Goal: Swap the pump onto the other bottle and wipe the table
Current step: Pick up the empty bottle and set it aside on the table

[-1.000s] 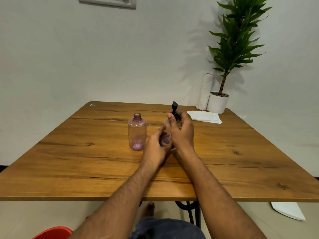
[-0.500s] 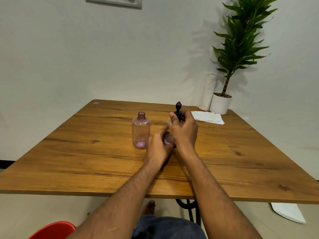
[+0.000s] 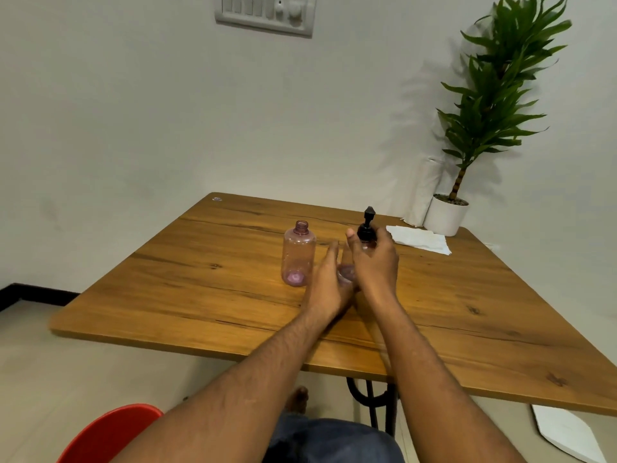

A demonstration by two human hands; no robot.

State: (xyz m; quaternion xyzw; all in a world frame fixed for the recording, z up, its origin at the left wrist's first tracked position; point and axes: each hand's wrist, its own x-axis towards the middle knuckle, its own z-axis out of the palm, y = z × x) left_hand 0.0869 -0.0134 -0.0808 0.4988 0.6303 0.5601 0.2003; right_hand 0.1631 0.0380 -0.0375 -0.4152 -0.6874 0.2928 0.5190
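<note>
An open-necked pink see-through bottle (image 3: pixel 298 257) stands upright on the wooden table (image 3: pixel 200 269), just left of my hands. A second pink bottle (image 3: pixel 346 272) is mostly hidden between my hands; only its lower part shows. My left hand (image 3: pixel 329 284) wraps around that bottle's body. My right hand (image 3: pixel 375 262) grips the black pump (image 3: pixel 366 226) at its collar on top of this bottle. The pump head sticks up above my fingers.
A white tissue (image 3: pixel 419 238) lies flat at the far right of the table. Behind it a potted plant in a white pot (image 3: pixel 445 213) stands against the wall. A red chair edge (image 3: pixel 107 432) is at bottom left. White paper (image 3: pixel 564 432) lies on the floor.
The view has tilted up and shifted left. My hands stay on the pump bottle, and my right-hand grip on the pump collar has turned slightly.
</note>
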